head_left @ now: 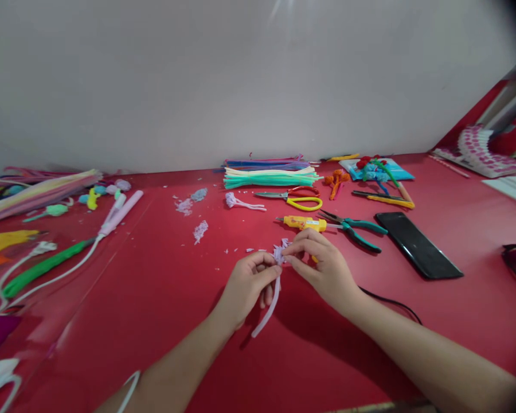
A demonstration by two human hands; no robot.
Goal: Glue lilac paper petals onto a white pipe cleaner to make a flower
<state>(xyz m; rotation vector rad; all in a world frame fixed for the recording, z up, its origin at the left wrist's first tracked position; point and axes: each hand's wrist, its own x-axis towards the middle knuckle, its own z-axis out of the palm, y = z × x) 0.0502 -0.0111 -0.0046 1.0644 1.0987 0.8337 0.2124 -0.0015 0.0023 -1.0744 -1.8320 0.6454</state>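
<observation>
A pale purple pipe cleaner flower [279, 253] is between my hands over the red table, its straight stem [268, 312] hanging down toward me. Below the ruffled head, my left hand [254, 281] pinches the stem between thumb and forefinger. My right hand [319, 265] has its thumb and fingertips closed on the right edge of the head. Just beyond my right hand lies a yellow glue gun [305, 222], partly covered by the fingers. A similar small lilac piece with thin legs [232, 200] rests farther back.
Scissors [305, 201], teal-handled pliers [361, 226] and a black phone [419, 246] lie to the right. Pipe cleaner bundles [270, 176] lie along the wall. Lilac trimmings [200, 231] dot the middle. At left are a pink corded tool [122, 212] and a green stick-like piece [43, 269].
</observation>
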